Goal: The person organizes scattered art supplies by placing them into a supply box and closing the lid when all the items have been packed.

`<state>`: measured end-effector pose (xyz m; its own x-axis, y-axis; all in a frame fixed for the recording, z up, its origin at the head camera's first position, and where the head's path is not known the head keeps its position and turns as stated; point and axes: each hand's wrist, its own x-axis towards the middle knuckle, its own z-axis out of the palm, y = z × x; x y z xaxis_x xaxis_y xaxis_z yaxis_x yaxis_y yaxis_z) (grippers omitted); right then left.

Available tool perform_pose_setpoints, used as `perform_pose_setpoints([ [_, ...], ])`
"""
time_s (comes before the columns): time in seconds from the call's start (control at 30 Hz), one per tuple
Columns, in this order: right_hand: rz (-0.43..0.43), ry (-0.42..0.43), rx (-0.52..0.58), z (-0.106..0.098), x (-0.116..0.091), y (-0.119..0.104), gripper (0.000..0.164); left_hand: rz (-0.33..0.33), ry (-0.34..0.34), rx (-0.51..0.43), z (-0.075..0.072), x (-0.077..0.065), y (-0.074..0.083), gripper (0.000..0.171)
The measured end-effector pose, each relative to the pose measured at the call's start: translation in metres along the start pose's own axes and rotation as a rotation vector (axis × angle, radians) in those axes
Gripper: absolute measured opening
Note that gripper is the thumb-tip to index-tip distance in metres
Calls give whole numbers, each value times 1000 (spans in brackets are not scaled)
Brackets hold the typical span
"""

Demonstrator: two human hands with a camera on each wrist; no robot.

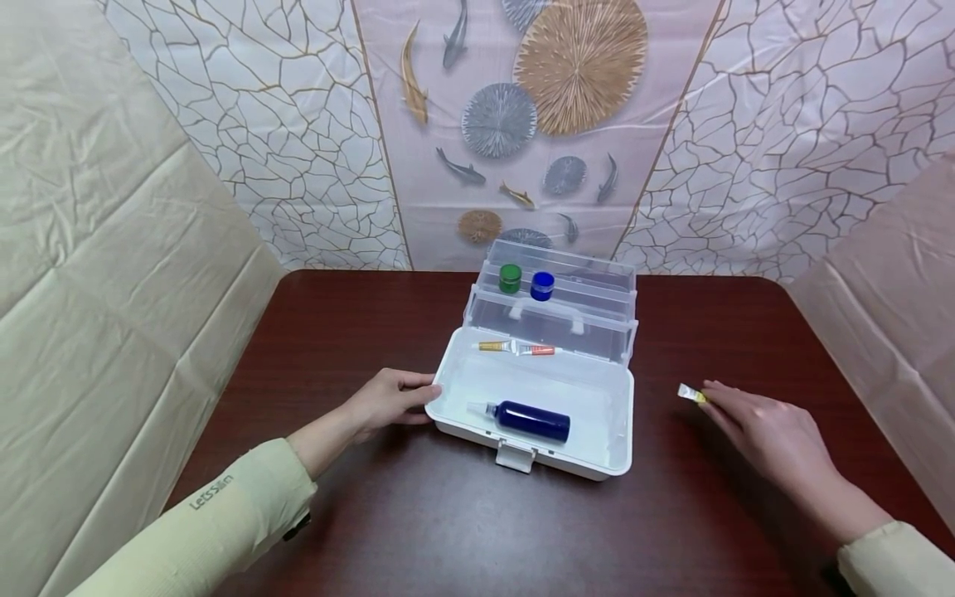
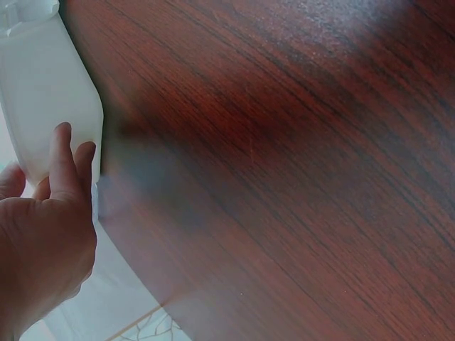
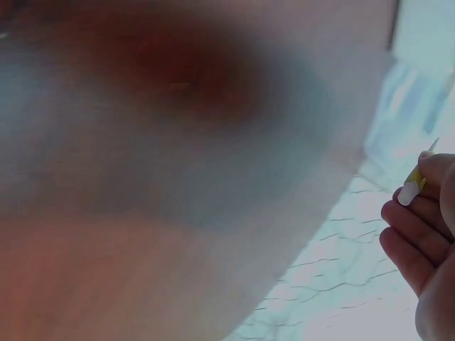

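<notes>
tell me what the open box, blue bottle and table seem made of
Open box: probably plastic, smooth white with thin clear lid. Blue bottle: likely glossy plastic, possibly glass, bright highlights. Table: dark reddish wood or laminate, streaky grain, soft sheen.

Yellow tube (image 1: 692,394) in right grip (image 1: 776,435)

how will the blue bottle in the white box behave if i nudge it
The blue bottle lies on its side and looks cylindrical, so it would probably roll. The white box has raised sides that would likely stop it. Its glossy surface suggests the bottle may be slippery.
</notes>
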<state>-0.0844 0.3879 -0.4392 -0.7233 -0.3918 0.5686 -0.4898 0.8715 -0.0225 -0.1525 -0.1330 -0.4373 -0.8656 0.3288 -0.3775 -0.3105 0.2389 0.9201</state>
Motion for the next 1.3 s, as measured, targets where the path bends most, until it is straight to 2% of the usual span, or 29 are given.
perform_pose_setpoints([
  [0.17,-53,39,-1,-8,25,-15,72,1,3,-1,0,0,0,43],
  [0.47,-137,101,-3,-18,68,-41,68,3,4,-6,0,-1,1,42],
  [0.77,-173,51,89,-14,98,-68,68,8,1,-9,1,-1,1,42],
  [0.8,-171,40,99,-13,101,-70,67,8,0,-9,1,-1,1,42],
  [0.97,-189,-46,104,-6,112,-79,24,7,1,-11,0,0,0,42],
  [1.07,-203,-87,90,-1,116,-85,27,4,2,-8,0,0,0,42],
  [1.3,-235,-135,35,11,125,-93,17,2,-2,3,-1,0,0,42],
])
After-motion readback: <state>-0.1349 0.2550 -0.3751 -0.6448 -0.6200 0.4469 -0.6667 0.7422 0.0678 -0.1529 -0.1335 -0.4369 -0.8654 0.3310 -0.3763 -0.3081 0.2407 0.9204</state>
